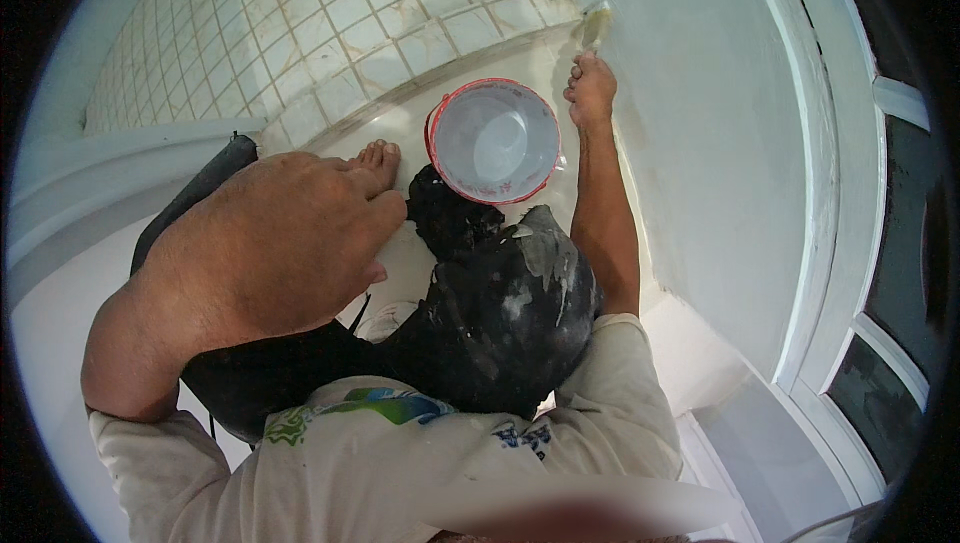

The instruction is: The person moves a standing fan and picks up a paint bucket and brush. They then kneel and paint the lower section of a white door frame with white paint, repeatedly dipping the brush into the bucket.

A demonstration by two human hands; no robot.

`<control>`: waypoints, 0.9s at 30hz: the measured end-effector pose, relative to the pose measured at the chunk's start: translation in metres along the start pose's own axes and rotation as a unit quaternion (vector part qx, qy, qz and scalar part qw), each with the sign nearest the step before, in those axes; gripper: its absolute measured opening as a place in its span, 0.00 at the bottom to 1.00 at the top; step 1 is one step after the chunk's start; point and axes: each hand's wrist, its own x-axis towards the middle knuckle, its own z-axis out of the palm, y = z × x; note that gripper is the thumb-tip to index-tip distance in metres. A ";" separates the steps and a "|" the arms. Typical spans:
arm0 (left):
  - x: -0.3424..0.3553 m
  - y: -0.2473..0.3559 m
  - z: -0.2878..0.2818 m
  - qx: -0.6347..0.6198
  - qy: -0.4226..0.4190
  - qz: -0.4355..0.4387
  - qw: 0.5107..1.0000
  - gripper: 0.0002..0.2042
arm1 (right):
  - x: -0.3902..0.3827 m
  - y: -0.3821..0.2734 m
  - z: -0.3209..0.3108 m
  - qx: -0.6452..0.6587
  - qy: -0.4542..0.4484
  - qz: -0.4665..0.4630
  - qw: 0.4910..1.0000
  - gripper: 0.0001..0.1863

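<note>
My right hand (592,88) reaches to the foot of the pale wall (712,163), closed on a small pale tool (592,25), apparently a brush, at the corner beside the tiled edge. Below it stands a white bucket with a red rim (492,140); whether it holds liquid is unclear. My left hand (290,233) is large and close to the camera above my leg, its fingers curled, their inner side hidden. My bare foot (370,153) rests left of the bucket, and my dark, paint-smeared trousers (505,303) fill the middle.
A tiled surface (360,23) with a raised edge lies at the top, beside a pale moulded ledge (90,158) at the left. A white frame with dark panes (895,223) runs along the right. A small round object (385,318) shows partly under my legs.
</note>
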 end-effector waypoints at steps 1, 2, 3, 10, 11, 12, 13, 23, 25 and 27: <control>0.000 0.000 0.000 0.003 -0.002 -0.001 1.000 0.16 | 0.002 0.002 -0.001 0.007 -0.004 0.009 1.000 0.14; -0.001 0.000 0.000 0.005 -0.007 -0.007 1.000 0.16 | 0.002 0.003 0.001 -0.001 0.000 0.011 1.000 0.13; -0.001 0.000 0.000 0.006 -0.013 -0.012 1.000 0.16 | 0.003 0.004 0.001 -0.009 0.003 0.013 1.000 0.13; -0.008 0.000 -0.001 0.007 -0.012 -0.014 1.000 0.18 | -0.001 -0.011 0.002 -0.007 0.013 0.011 1.000 0.12; -0.010 0.002 0.000 0.005 -0.007 -0.015 1.000 0.18 | -0.005 -0.015 0.005 -0.011 0.012 -0.001 1.000 0.13; -0.013 0.004 0.000 0.004 -0.002 -0.016 1.000 0.18 | -0.010 -0.019 0.007 -0.015 0.012 -0.013 1.000 0.13; -0.014 0.006 0.001 0.006 -0.004 -0.022 1.000 0.19 | -0.015 -0.023 0.008 -0.019 0.011 -0.025 0.999 0.13; -0.015 0.014 -0.003 0.024 -0.013 -0.027 0.999 0.20 | -0.023 -0.025 -0.004 -0.040 -0.001 -0.034 0.999 0.14; -0.011 0.014 -0.003 0.030 -0.011 -0.021 0.999 0.20 | -0.011 -0.014 -0.011 -0.060 0.019 -0.031 0.997 0.15; -0.009 0.014 -0.003 0.029 -0.022 -0.032 0.999 0.21 | -0.013 -0.004 -0.011 -0.044 0.039 -0.015 0.998 0.15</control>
